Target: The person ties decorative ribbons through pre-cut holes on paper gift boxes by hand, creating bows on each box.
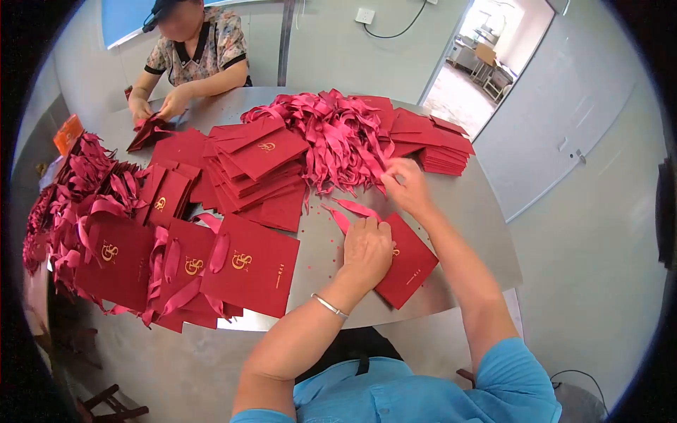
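Under my left hand (367, 248) lies a flat red paper gift bag (409, 264) with gold lettering, tilted on the metal table. My left fingers are curled closed over its upper left edge, and a pink ribbon handle (356, 208) sticks out past them. My right hand (409, 185) is raised at the right edge of a heap of pink ribbons (331, 137). Its thumb and forefinger are pinched together on a ribbon there; the exact grip is small in view. Left of my left hand, finished-looking bags (257, 264) with ribbon handles lie overlapped.
A stack of flat red bags (264, 158) lies mid-table, and another stack (444, 151) sits behind my right hand. Many ribboned bags (92, 190) crowd the left side. Across the metal table (486, 233), a person (197, 56) handles a red bag (148, 132).
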`<state>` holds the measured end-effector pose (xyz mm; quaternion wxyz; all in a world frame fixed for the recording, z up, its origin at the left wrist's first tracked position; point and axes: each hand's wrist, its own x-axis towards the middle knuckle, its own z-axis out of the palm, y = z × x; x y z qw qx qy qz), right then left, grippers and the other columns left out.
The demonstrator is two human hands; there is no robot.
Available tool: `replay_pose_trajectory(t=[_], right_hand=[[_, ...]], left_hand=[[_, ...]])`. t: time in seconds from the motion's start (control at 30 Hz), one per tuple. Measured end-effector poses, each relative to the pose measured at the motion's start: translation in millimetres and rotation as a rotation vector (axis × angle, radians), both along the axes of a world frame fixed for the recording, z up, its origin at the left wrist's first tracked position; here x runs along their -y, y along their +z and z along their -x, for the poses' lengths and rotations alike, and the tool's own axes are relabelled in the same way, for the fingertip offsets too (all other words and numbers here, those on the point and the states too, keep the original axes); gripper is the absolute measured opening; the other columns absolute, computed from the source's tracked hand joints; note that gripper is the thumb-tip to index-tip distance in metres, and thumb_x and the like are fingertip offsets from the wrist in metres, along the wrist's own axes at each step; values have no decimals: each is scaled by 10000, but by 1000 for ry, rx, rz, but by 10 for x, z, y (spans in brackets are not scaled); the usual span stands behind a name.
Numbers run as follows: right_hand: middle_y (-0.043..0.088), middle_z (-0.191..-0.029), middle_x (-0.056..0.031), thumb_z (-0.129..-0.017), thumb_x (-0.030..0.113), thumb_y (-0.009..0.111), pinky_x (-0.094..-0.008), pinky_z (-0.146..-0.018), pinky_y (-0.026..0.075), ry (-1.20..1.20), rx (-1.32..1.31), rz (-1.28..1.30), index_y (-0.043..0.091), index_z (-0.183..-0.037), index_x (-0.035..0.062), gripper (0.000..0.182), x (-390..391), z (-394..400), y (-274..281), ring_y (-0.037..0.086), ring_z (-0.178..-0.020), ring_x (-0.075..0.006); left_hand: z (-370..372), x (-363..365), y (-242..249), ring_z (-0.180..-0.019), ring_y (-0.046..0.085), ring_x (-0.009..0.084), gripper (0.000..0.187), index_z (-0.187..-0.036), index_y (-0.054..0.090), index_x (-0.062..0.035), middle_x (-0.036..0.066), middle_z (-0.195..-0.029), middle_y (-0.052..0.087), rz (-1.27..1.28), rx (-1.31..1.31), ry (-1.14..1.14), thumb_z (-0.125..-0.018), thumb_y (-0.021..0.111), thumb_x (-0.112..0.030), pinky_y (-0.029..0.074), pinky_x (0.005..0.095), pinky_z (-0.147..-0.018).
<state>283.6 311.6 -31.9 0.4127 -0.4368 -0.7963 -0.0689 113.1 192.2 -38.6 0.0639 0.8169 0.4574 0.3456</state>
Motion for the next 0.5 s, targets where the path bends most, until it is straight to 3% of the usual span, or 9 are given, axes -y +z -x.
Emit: replay_pose_trajectory(t=[0.07,0.1,0.13,0.17,0.23,0.3,0.37,0.43,0.5], right_hand=[[653,-892,-111,-793,128,709,-379,-793,487,68,-88,33,638,-868,35,138,225,-58,11,622,-877,-271],[648,-852,-94,-832,107,674,-340,-746,491,85,-271,274,629,-872,30,98,384,-73,57,622,-807,-228],[644,-811,-78,-871,87,640,-302,-698,494,96,-458,515,620,-877,26,64,536,-77,93,622,-736,-185],[644,-811,-78,-871,87,640,-302,-698,494,91,-458,517,620,-877,26,64,659,-71,114,622,-736,-185],[633,-783,-54,-914,67,594,-248,-631,483,89,-460,524,622,-912,18,56,871,-44,153,595,-656,-122],[636,-782,-62,-898,61,607,-273,-651,487,90,-373,488,628,-918,17,53,1052,13,192,605,-674,-149],[639,-781,-70,-882,55,619,-298,-671,490,100,-285,448,634,-925,17,60,1138,57,231,614,-692,-175],[640,-792,-93,-821,46,650,-353,-700,483,164,134,74,650,-943,31,123,1186,86,255,616,-723,-245],[638,-793,-104,-796,47,657,-374,-707,474,180,141,47,654,-939,40,143,1263,146,257,610,-738,-270]], left_hand=[[0,-8,29,-886,589,358,210,-852,606,8,189,-888,611,-30,135,-9,-779,699,-166,472,440,-796],[-24,-25,18,-886,589,358,210,-852,606,8,189,-888,611,-25,142,-9,-779,699,-166,472,440,-796],[-52,-56,0,-882,591,365,189,-871,608,15,200,-891,615,71,339,-39,-810,665,-154,470,443,-790],[-76,-85,-9,-879,593,371,173,-890,609,23,211,-895,618,167,532,-69,-840,631,-141,468,447,-783],[-74,-126,-3,-863,597,377,167,-914,612,26,215,-892,620,154,593,-95,-858,603,-131,469,446,-775],[-52,-149,16,-848,600,383,166,-938,614,29,220,-890,622,135,651,-114,-876,575,-120,469,445,-766],[-19,-155,56,-844,634,347,192,-975,591,45,201,-925,644,298,685,-136,-899,582,-131,492,398,-757],[-24,-189,28,-842,651,329,206,-993,579,53,191,-943,654,378,698,-141,-911,585,-137,503,375,-753],[-58,-244,-5,-808,662,246,245,-1047,549,56,141,-934,669,679,1246,-225,-899,623,-125,518,316,-719]])
